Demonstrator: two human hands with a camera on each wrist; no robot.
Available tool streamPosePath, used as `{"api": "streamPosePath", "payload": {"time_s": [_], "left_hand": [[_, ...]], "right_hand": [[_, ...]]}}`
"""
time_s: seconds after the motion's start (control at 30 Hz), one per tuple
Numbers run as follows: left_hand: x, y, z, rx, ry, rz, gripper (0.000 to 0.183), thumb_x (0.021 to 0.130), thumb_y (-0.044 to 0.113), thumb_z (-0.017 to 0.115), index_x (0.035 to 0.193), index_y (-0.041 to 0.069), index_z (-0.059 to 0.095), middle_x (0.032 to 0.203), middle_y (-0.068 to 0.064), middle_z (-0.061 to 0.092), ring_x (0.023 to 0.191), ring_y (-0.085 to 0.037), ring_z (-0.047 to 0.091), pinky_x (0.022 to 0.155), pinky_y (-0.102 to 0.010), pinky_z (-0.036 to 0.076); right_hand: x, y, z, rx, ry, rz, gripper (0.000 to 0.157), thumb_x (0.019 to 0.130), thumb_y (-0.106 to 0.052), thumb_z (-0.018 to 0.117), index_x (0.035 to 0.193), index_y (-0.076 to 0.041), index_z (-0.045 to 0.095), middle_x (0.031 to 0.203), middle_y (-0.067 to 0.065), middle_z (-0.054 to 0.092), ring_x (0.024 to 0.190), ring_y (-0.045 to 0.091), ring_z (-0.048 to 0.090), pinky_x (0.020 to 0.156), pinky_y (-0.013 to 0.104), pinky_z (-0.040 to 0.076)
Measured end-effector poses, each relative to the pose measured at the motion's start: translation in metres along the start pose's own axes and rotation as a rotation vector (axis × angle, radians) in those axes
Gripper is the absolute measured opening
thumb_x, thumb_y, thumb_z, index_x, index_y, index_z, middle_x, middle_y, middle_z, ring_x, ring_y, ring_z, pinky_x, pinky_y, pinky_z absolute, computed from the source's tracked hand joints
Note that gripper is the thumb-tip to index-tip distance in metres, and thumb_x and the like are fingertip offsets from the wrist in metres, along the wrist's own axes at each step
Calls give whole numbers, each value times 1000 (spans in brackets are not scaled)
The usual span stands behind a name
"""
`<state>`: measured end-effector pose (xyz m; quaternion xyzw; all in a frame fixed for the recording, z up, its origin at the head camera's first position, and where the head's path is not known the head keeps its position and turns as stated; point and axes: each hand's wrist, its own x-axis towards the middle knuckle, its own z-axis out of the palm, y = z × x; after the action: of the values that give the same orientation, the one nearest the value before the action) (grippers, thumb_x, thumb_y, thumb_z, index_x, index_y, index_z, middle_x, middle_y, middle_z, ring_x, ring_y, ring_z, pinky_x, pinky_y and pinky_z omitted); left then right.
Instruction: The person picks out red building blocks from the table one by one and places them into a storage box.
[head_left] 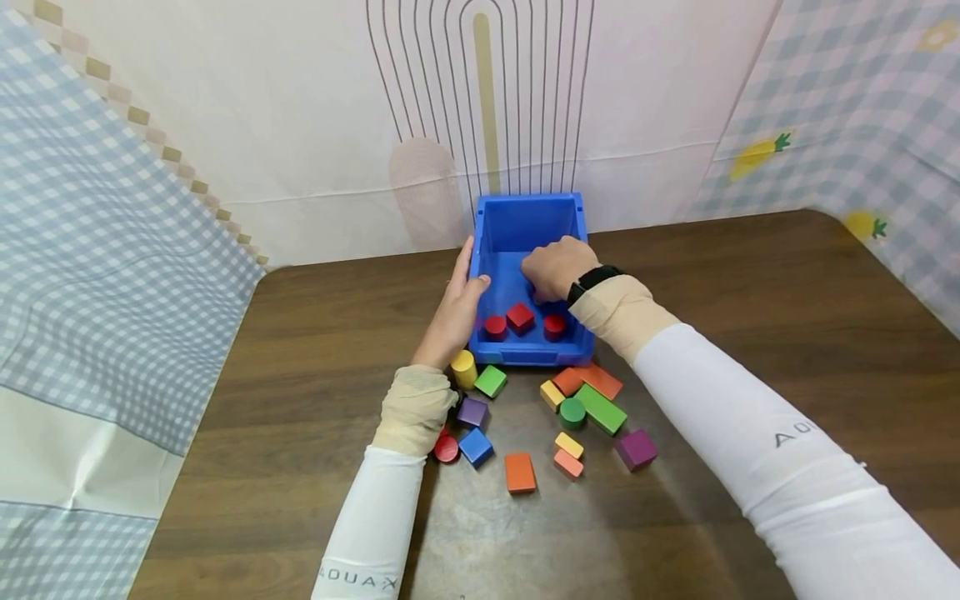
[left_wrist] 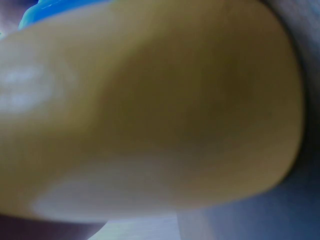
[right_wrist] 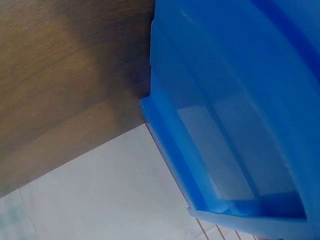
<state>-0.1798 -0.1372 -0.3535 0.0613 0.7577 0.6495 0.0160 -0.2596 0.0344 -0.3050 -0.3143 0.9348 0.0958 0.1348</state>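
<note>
A blue plastic bin (head_left: 531, 357) stands at the table's back edge. At its left wall is my left hand (head_left: 452, 315), fingers along the outside and thumb over the rim, holding it. My right hand (head_left: 558, 268) reaches down inside the bin with its fingers bent. Its fingertips are hidden, and I cannot tell whether they hold anything. Near it on the bin floor lie a red cube (head_left: 520, 317) and two red cylinders (head_left: 554, 327). A yellow cylinder (head_left: 464, 369) stands beside my left wrist and fills most of the left wrist view.
In front of the bin lie several coloured blocks, among them a long green block (head_left: 601, 410), a purple cube (head_left: 636, 450), a blue block (head_left: 476, 447) and an orange block (head_left: 520, 473). Patterned cloth (head_left: 300, 125) hangs behind the wooden table (head_left: 750, 333).
</note>
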Motion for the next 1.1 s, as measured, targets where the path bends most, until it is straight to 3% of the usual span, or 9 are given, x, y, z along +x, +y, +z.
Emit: {"api": "streamPosePath", "payload": {"time_s": [0.63,0.87,1.1], "left_hand": [[0,-1,-1,14,-7,-9,69,111,23,37,171,30,5,178,0,8,160,-32,19,127,-59,22],[0,0,0,12,-7,-6,68,111,20,35,171,29,4,178,-1,8,160,-32,20,127,-57,22],[0,0,1,9,-7,-16,68,111,20,35,171,29,5,178,-1,9,160,-33,20,126,-58,23]], "right_hand": [[2,0,0,58,16,10,26,99,-33,74,108,-9,75,98,9,73,90,27,67,88,46,55],[5,1,0,148,27,21,24,102,-34,70,105,-10,71,97,9,69,90,27,65,82,42,53],[5,6,1,279,100,-31,27,103,-30,68,123,-11,70,111,10,70,94,28,65,85,44,57]]}}
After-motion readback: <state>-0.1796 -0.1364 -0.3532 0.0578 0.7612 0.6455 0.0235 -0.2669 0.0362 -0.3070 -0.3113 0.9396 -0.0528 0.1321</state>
